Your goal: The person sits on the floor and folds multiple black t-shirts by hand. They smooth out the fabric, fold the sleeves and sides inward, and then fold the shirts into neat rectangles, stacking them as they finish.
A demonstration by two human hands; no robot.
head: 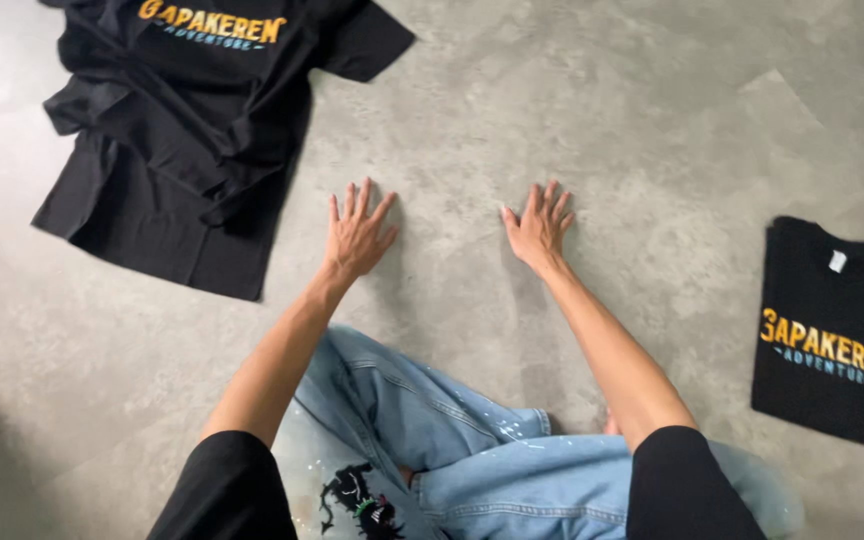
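My left hand (357,233) is stretched out over the grey floor (572,110) with its fingers spread, holding nothing. My right hand (539,227) is held out the same way a short distance to its right, also with nothing in it. A loose pile of black T-shirts (177,150) with yellow and blue lettering lies crumpled at the upper left, just left of my left hand. At the right edge lies a neatly folded black T-shirt (832,330) with the same print, apart from my right hand.
My crossed legs in light blue jeans (432,440) with a dark printed patch fill the lower middle. Bare concrete-like floor lies between my hands and around both shirts.
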